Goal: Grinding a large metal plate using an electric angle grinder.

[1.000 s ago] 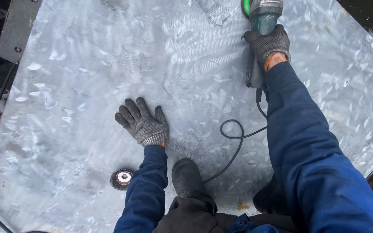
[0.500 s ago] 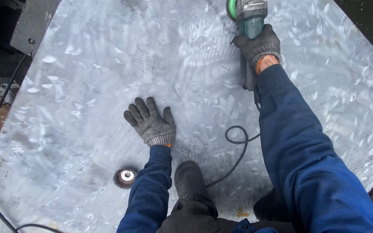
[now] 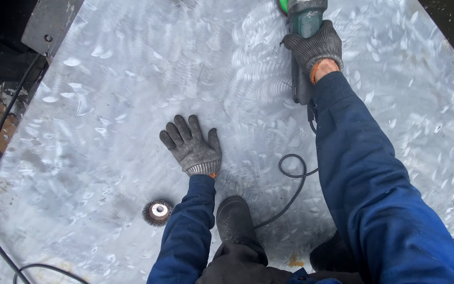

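The right hand (image 3: pixel 313 47) is closed around the angle grinder (image 3: pixel 301 37), whose long axis runs away from the person toward the sheet's far edge, disc apparently on the metal sheet (image 3: pixel 106 105), while the left hand (image 3: pixel 193 147) lies open, flat, nearer the body.

A bare metal sheet (image 3: pixel 132 105), bright and scuffed with swirling grind marks, lies under grey knitted cloth gloves on the left hand (image 3: pixel 193 147) and right hand (image 3: pixel 315 48). The angle grinder (image 3: pixel 301 31) has a matt green plastic body. A bristly wire cup brush (image 3: pixel 157 212) and smooth black rubber cable (image 3: pixel 290 179) rest on the metal.
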